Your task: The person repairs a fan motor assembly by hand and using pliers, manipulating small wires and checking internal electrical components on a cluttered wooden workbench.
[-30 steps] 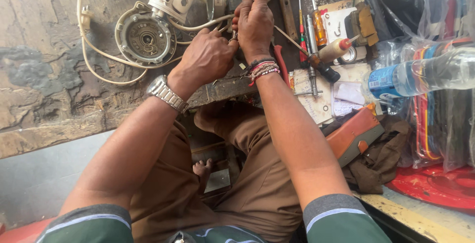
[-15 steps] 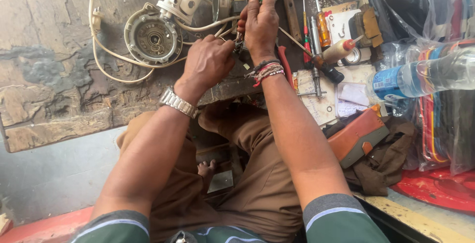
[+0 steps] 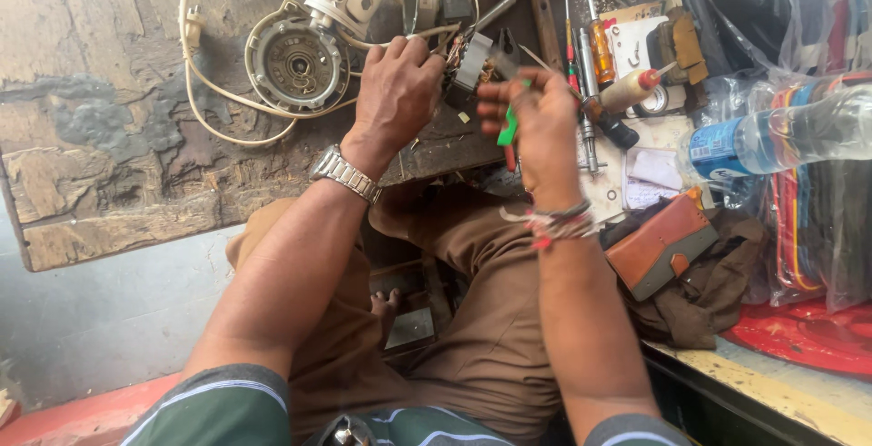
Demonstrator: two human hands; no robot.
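Green-handled tool (image 3: 508, 124) clenched in right hand (image 3: 531, 123), long axis near upright, just right of small metal part (image 3: 472, 60) with wires (image 3: 442, 39) gripped by left hand (image 3: 397, 92), nearer, over worn wooden worktop (image 3: 118, 137).

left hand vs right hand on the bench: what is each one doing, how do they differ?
The left hand rests knuckles up on small parts beside the round motor housing; the right hand is raised off the bench, curled around a green-handled tool. The left wrist carries a metal watch; the right wrist carries threaded bracelets. Both work over the worn wooden bench, close together.
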